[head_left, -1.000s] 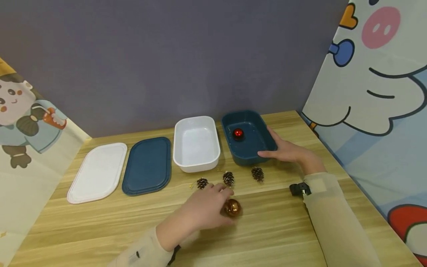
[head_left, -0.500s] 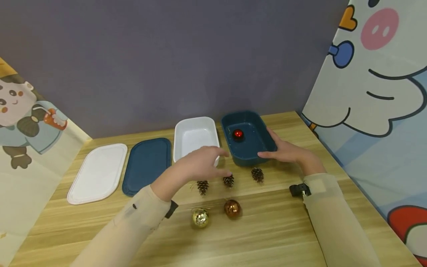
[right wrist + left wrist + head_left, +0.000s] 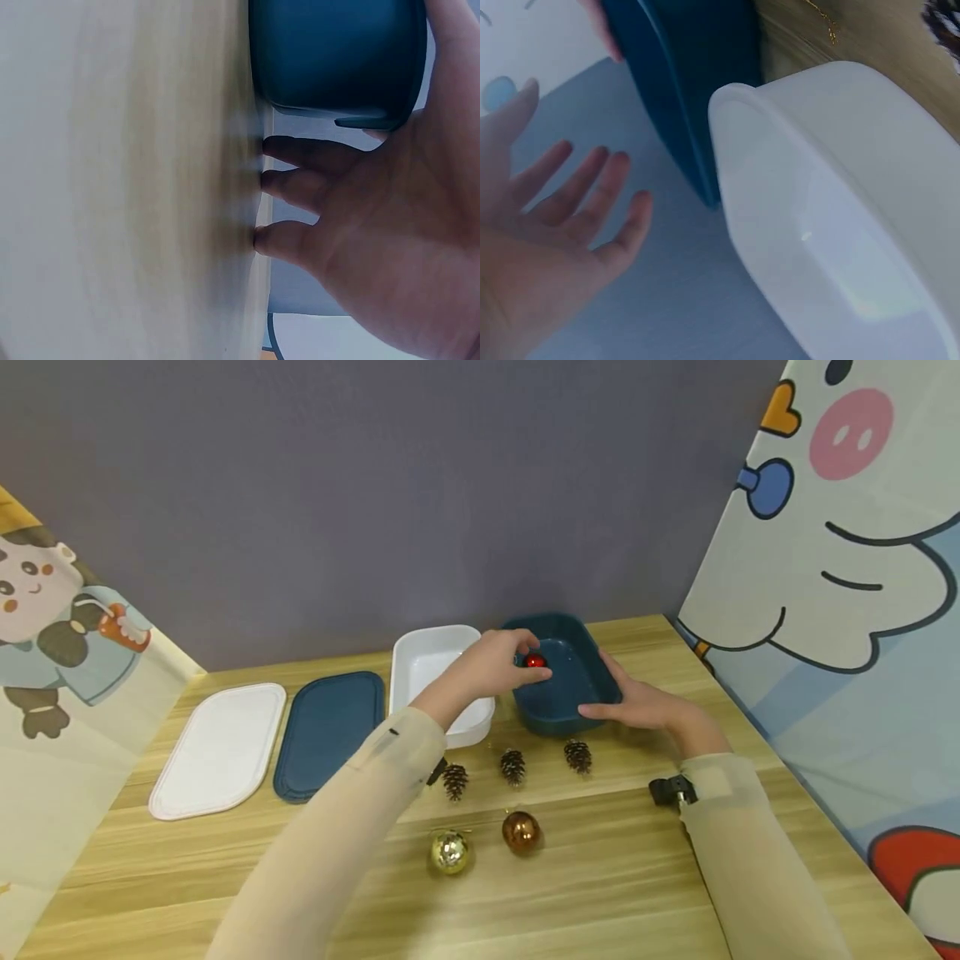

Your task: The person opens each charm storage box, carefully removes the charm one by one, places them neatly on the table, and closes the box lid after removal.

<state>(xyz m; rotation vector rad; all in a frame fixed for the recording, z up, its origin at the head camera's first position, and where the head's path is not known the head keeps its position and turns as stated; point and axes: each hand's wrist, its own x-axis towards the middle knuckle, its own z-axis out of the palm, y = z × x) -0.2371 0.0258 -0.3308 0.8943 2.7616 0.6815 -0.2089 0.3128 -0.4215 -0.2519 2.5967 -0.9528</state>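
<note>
My left hand [image 3: 498,664] is over the left side of a dark blue container [image 3: 566,720], its thumb and fingers spread around a shiny red bauble [image 3: 535,661] inside. In the left wrist view the fingers [image 3: 604,191] look apart and loosely bent; the bauble is not visible there. My right hand [image 3: 637,700] holds the container's front right corner, thumb along the front and fingers at the right side. In the right wrist view several fingertips [image 3: 274,180] reach down to the table beside the container.
A white container [image 3: 420,660] stands left of the blue one, partly behind my left forearm. Farther left lie a blue lid [image 3: 330,735] and a white lid [image 3: 221,752]. Pine cones [image 3: 513,767], a gold bauble [image 3: 450,852] and a copper bauble [image 3: 521,832] lie in front.
My left hand has left the copper bauble, passed over the pine cones and white container, and arrived above the red bauble. My right hand stays at the blue container's corner.
</note>
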